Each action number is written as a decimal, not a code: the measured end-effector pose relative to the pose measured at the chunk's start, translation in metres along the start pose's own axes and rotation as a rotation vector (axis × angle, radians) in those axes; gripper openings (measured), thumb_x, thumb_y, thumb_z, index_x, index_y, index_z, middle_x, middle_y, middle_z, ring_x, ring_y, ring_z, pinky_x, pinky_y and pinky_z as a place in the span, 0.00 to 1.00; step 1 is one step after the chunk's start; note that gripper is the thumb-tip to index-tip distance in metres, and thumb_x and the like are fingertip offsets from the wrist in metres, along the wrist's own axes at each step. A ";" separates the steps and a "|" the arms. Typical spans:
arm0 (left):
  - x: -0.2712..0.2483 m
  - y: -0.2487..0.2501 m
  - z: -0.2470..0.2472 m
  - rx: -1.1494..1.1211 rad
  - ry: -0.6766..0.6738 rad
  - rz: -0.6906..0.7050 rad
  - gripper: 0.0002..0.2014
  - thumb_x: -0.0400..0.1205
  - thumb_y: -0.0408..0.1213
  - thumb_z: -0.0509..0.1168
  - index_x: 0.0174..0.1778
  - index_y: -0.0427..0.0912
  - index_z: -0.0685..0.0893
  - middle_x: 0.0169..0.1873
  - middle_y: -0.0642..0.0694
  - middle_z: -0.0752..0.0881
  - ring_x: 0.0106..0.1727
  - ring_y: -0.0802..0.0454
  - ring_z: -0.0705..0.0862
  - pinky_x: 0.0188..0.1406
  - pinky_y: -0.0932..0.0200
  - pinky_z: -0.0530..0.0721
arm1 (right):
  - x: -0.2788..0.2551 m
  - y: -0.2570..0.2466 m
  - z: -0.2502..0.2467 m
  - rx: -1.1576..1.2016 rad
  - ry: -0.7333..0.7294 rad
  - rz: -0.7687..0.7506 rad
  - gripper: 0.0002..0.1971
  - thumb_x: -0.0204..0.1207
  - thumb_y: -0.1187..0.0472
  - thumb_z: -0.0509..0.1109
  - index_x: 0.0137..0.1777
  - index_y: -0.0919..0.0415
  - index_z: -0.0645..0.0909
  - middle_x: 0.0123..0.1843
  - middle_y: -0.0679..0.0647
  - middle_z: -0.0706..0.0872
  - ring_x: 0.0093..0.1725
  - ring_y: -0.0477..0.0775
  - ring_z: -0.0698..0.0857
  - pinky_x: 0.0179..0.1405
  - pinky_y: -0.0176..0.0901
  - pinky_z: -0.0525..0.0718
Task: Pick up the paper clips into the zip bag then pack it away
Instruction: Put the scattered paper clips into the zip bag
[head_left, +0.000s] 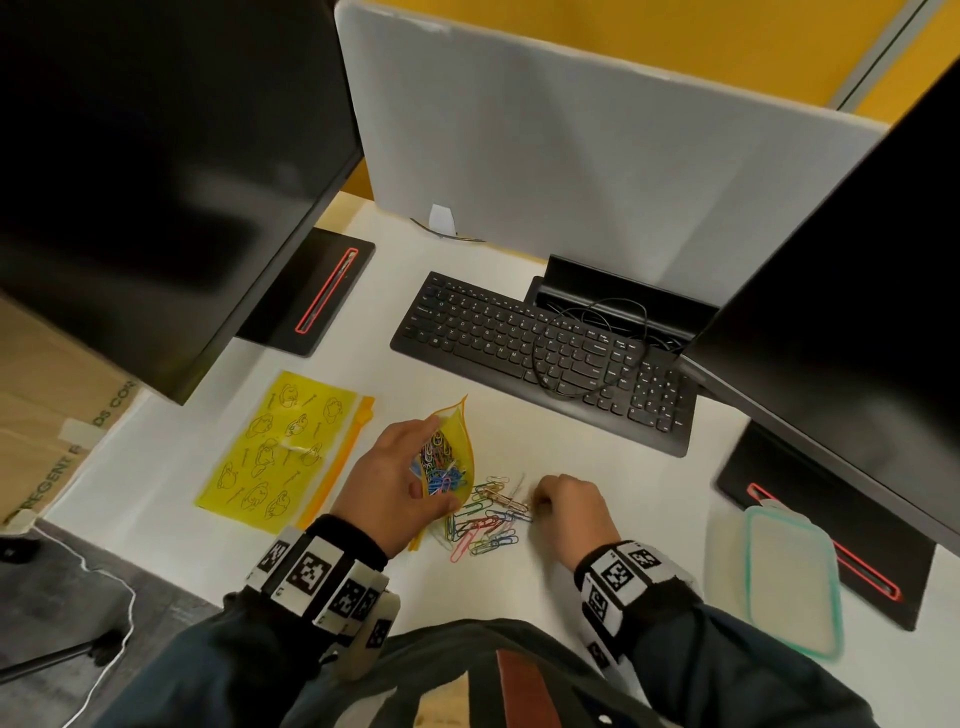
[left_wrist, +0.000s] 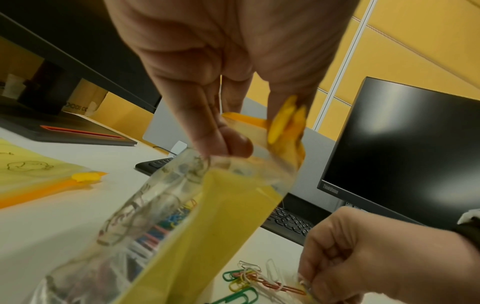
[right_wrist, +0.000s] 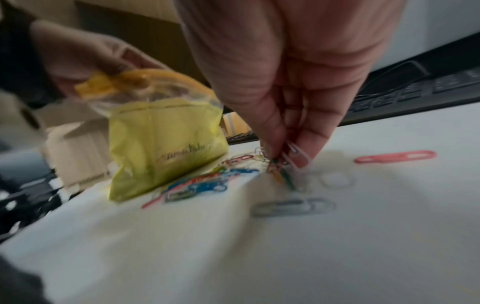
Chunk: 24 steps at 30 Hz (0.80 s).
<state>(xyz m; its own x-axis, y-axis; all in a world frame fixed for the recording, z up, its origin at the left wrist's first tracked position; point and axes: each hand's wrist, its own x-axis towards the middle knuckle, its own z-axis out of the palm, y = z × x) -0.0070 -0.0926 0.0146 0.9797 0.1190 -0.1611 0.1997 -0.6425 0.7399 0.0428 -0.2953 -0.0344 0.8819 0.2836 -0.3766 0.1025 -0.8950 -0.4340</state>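
Left hand pinched bag mouth agape; right hand pinched clips off desk.
Judged best: small bunches, bag kept upright beside pile w/ mouth wide.

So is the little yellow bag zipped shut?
No, the left hand holds the small zip bag with its mouth gaping open, and colourful paper clips show inside.

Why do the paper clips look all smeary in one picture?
Right wrist view: motion blur smears the paper clips the right hand pinches. Head view: the zip bag in the left hand is sharper; edges bend. Left wrist view: glare streaks the monitor.
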 end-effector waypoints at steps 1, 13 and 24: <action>0.000 0.000 0.000 -0.001 0.001 0.000 0.40 0.64 0.38 0.78 0.72 0.50 0.69 0.58 0.59 0.70 0.27 0.56 0.78 0.30 0.78 0.75 | -0.001 0.002 -0.004 0.049 0.024 0.033 0.13 0.73 0.72 0.61 0.50 0.63 0.85 0.50 0.60 0.89 0.52 0.61 0.85 0.47 0.38 0.77; 0.002 0.000 0.004 0.019 -0.014 0.017 0.41 0.63 0.37 0.78 0.72 0.48 0.69 0.61 0.53 0.73 0.24 0.58 0.77 0.29 0.79 0.73 | 0.004 -0.086 -0.041 0.695 0.134 -0.191 0.10 0.71 0.73 0.70 0.38 0.57 0.87 0.31 0.47 0.84 0.25 0.35 0.80 0.32 0.24 0.78; 0.001 0.006 0.004 0.054 -0.036 0.005 0.41 0.65 0.38 0.77 0.74 0.48 0.66 0.67 0.50 0.72 0.28 0.62 0.75 0.32 0.79 0.70 | -0.009 0.039 -0.029 0.047 0.062 0.104 0.16 0.74 0.71 0.66 0.60 0.59 0.82 0.58 0.58 0.83 0.52 0.54 0.83 0.52 0.33 0.73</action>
<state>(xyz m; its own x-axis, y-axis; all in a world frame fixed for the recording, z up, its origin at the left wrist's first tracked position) -0.0053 -0.0994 0.0159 0.9793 0.0890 -0.1816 0.1928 -0.6827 0.7048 0.0522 -0.3428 -0.0245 0.9136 0.1666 -0.3708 -0.0116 -0.9011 -0.4334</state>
